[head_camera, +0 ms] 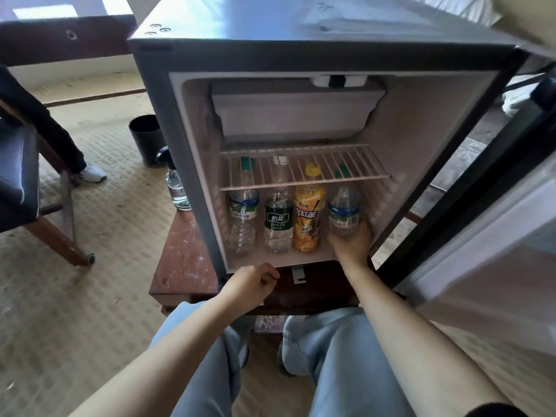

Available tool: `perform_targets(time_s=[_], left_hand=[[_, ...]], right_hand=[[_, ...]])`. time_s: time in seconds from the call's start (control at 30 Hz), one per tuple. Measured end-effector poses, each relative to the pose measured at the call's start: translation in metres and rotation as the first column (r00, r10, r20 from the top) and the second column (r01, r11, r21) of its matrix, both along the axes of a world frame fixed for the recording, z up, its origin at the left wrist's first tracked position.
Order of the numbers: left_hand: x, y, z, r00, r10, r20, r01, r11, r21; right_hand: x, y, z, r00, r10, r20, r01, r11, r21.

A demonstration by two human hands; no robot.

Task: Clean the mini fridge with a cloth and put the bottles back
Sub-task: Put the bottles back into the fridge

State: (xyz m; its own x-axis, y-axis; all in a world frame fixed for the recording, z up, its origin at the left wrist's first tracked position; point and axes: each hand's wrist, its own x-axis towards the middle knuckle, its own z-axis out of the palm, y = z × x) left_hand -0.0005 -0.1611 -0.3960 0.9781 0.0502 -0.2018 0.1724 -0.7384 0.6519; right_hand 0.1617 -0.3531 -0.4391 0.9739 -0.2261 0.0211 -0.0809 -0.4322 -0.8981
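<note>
Head view: the right grip (pixel 350 239) reaches into the open mini fridge (pixel 168 115), its fingers wrapped round the base of a blue-labelled water bottle (pixel 344 206) that stands upright on the fridge floor. Just left of that grip stand three more bottles in a row: a yellow tea bottle (pixel 308 221), a dark-green-labelled bottle (pixel 278 221) and a green-capped water bottle (pixel 243 212). Above the grip runs the wire shelf (pixel 304 168). The fridge door (pixel 481 221) hangs open to the grip's right. The left grip (pixel 251 285) hovers just before the fridge's lower edge, fingers curled in with nothing visible in them, over the reddish desk (pixel 180 260). Beyond it, to its left, a clear glass bottle (pixel 177 191) stands beside the fridge.
</note>
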Motion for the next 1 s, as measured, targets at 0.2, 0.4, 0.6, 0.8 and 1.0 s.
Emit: perform_targets(time_s=[0.2, 0.4, 0.6, 0.8, 1.0], left_hand=[[0.011, -0.001, 0.000, 1.000, 0.005, 0.014, -0.004, 1.000, -0.020], [0.014, -0.001, -0.012, 1.000, 0.008, -0.005, -0.008, 0.999, -0.037], [0.014, 0.008, -0.013, 1.000, 0.010, -0.018, -0.010, 1.000, 0.003], [0.002, 0.009, -0.008, 1.000, 0.019, -0.020, -0.018, 0.999, 0.037], [-0.008, 0.008, -0.001, 1.000, 0.010, -0.003, -0.010, 0.999, 0.037]], right_hand=[[0.010, 0.007, 0.004, 0.998, -0.025, -0.065, 0.045, 0.944, 0.327], [0.012, 0.012, 0.001, 0.998, -0.047, -0.049, 0.062, 0.921, 0.384], [0.011, 0.011, 0.012, 0.999, -0.010, -0.037, 0.022, 0.943, 0.333], [0.003, 0.007, 0.013, 0.997, 0.061, -0.046, -0.049, 0.972, 0.230], [-0.012, 0.003, 0.015, 0.997, 0.075, 0.010, -0.075, 0.970, 0.233]])
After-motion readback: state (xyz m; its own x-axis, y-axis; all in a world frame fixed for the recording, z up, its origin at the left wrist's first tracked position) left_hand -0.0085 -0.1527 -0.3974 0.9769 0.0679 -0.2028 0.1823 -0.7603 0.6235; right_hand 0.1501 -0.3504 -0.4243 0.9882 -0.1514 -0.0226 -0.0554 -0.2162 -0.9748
